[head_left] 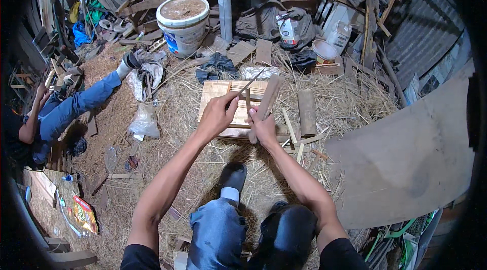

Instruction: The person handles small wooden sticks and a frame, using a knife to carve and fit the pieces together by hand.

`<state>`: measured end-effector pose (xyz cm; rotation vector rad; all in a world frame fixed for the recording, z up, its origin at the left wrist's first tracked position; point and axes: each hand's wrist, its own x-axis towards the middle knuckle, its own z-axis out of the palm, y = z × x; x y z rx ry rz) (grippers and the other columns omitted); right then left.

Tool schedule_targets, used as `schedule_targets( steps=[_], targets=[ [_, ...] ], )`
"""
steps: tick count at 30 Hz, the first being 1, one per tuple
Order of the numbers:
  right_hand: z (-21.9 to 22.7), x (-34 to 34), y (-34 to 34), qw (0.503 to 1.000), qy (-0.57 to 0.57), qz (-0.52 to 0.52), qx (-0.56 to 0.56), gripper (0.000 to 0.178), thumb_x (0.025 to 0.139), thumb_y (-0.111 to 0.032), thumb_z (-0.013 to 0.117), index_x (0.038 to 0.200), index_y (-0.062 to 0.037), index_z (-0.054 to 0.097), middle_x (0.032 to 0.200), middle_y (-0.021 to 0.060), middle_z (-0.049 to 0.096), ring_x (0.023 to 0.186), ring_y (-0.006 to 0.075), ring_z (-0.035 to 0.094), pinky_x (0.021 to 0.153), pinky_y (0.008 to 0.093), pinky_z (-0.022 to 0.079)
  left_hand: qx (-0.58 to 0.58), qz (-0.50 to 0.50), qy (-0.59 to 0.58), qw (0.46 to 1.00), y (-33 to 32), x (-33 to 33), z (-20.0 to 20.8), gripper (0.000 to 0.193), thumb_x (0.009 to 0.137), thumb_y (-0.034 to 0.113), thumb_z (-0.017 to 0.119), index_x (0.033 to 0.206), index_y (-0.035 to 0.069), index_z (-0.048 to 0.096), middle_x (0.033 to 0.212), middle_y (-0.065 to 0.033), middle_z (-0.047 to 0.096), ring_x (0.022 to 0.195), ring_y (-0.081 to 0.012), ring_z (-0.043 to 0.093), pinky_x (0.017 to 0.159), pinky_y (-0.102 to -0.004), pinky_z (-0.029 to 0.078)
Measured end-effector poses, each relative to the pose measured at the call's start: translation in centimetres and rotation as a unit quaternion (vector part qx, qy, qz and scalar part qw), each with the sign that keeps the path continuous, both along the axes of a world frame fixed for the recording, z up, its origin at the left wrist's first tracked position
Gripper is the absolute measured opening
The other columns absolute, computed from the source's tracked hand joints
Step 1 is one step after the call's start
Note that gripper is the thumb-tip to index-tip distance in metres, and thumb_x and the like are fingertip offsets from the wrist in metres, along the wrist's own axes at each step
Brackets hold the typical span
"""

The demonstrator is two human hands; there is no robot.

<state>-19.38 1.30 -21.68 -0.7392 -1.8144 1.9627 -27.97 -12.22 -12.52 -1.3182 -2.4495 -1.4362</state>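
Observation:
In front of my knees, my left hand (219, 114) is closed around the near end of a slim dark pointed blade (252, 80), which slants up and to the right. Its handle is hidden in my fist. My right hand (264, 129) grips a flat wooden slat (270, 96) that stands tilted. A thin dark strip (248, 98) rises beside the slat at my right fingers; whether they hold it too, I cannot tell. Beneath both hands lies a low pale wooden platform (211, 93) with several thin sticks on top.
Straw and shavings cover the ground. A short board (306, 113) lies right of the platform, and a large grey sheet (406, 158) farther right. A white bucket (183, 24) full of shavings stands behind, near a post (223, 4). Another person (76, 105) sits at left.

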Motion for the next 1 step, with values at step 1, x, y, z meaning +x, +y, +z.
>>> schedule_targets(
  steps=[1],
  targets=[
    [0.41, -0.24, -0.12, 1.0, 0.004, 0.002, 0.001, 0.022, 0.087, -0.013, 0.056, 0.102, 0.0027, 0.058, 0.092, 0.006, 0.065, 0.071, 0.0125, 0.06, 0.066, 0.0265, 0.048, -0.001, -0.006, 0.028, 1.0, -0.1, -0.42, 0.0, 0.029, 0.087, 0.02, 0.054, 0.11, 0.004, 0.059, 0.075, -0.0247, 0.061, 0.068, -0.0268, 0.065, 0.061, -0.0397, 0.047]
  ],
)
